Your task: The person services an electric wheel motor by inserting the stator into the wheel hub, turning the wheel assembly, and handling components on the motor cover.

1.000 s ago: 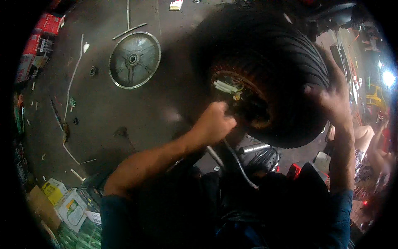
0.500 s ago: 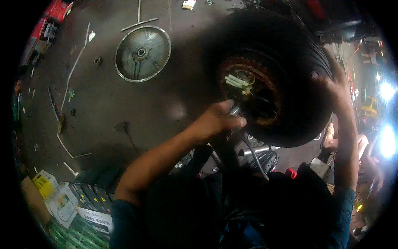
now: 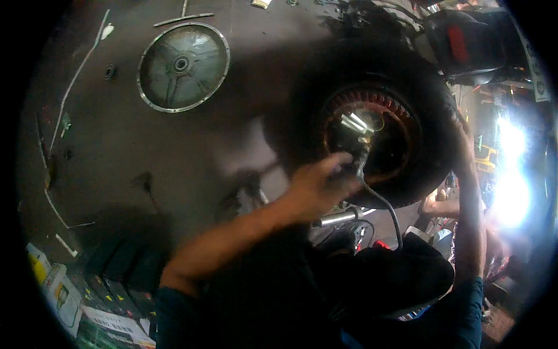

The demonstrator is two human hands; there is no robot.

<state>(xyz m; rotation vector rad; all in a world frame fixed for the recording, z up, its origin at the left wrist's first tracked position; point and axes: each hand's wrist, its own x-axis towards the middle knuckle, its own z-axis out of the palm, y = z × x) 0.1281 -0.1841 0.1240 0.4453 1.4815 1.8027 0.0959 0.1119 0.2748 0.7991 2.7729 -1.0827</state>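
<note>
A black tire (image 3: 437, 131) on a rusty reddish rim (image 3: 383, 100) stands in front of me at the right. Inside the rim, a dark hose (image 3: 390, 207) ends at a brass-coloured fitting (image 3: 365, 140), beside some pale, stick-shaped pieces (image 3: 356, 123). My left hand (image 3: 322, 189) is just left of the hose, thumb and fingers apart; its fingertips are blurred, and I see nothing in it. My right hand (image 3: 462, 131) holds the tire's outer right side, its fingers mostly lost in shadow.
A round metal wheel disc (image 3: 185, 67) lies on the floor at the far left, near thin bent rods (image 3: 75, 81). Boxes (image 3: 110, 279) are stacked at the lower left. A dark vehicle part (image 3: 474, 46) stands far right. A silvery tube (image 3: 338, 218) lies below the tire.
My left hand has come off the hose's end and moved down, and the hose now stays at the fitting unheld. My view has shifted; the right hand remains at the tire's side.
</note>
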